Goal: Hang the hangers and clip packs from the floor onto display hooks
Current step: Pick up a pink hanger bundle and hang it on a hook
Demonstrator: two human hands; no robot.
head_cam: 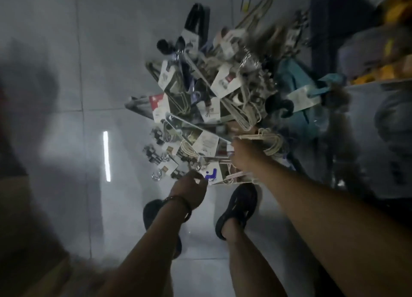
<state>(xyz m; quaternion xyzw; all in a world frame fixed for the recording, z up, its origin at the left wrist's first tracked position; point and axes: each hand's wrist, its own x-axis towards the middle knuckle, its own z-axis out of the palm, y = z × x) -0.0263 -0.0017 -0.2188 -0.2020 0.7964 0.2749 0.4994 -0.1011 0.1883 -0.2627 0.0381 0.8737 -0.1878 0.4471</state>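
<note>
Grey tile floor carries a pile of hanger & clip packs, just ahead of the person's feet. R hand grips cream hanger bundle at pile's near-right edge. L hand, fingers curled, sits at edge of blue-printed card pack; whether it's pinching it, can't tell – too blurred.

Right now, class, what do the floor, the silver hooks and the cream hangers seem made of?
Floor: probably glazed tile; grout lines, mirror-like light streak. Hooks: likely chromed metal; bright glints. Hangers: thin, matte cream; coated wire or plastic, blur leaves it open.
</note>
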